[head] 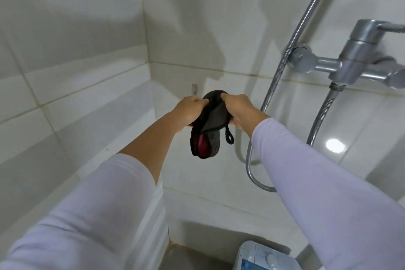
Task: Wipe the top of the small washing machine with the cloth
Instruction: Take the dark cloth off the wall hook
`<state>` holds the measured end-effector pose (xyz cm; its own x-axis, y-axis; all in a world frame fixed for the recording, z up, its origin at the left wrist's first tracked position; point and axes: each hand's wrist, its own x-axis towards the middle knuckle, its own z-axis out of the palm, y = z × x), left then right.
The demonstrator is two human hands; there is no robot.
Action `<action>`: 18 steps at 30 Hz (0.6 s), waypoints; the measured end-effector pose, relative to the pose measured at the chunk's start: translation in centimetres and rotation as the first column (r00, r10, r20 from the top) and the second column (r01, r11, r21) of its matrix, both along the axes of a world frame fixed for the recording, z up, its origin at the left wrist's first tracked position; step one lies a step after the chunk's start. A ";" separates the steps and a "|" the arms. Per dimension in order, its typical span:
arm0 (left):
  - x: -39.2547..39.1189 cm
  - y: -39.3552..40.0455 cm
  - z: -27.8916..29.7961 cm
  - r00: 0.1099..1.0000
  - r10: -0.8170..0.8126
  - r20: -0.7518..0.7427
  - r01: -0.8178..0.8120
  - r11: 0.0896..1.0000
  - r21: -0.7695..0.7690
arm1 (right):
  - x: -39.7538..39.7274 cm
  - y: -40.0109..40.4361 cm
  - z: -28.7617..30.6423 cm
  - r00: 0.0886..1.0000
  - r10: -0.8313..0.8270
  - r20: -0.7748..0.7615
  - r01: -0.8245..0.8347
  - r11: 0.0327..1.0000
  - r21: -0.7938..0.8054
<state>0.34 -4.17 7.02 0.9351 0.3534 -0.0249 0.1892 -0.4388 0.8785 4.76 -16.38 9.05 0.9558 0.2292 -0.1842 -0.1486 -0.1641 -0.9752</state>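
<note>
Both hands, the left hand (190, 109) and the right hand (237, 110), pinch the dark cloth (208, 126) at chest height before the tiled wall. It should be folded flat before lowering to the small washing machine (262, 256) below. Its lining is red, with 1 loop.

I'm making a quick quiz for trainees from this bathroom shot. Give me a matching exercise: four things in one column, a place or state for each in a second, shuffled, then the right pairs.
Things:
1. cloth
2. washing machine
3. shower hose
4. mixer tap

Places or states:
A. at the bottom edge of the view, below the arms
B. mounted on the tiled wall at the right
C. held up between the left hand and the right hand
D. runs down the wall and loops behind the right arm

Pairs: 1-C, 2-A, 3-D, 4-B
</note>
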 end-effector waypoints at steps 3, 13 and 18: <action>-0.8 -2.7 0.0 0.988 -0.154 -0.018 0.148 0.975 -0.168 | -1.7 -1.7 1.0 0.995 0.042 -0.090 -0.029 0.989 0.145; -2.7 -11.2 -2.9 0.947 -0.305 -0.099 0.247 0.890 -0.382 | -5.6 -14.4 0.1 0.989 -0.036 -0.141 0.047 0.996 0.073; -3.6 -16.7 -4.7 0.901 -0.413 -0.134 0.284 0.794 -0.538 | -6.4 -22.7 -4.9 0.989 -0.135 -0.054 0.124 0.979 -0.164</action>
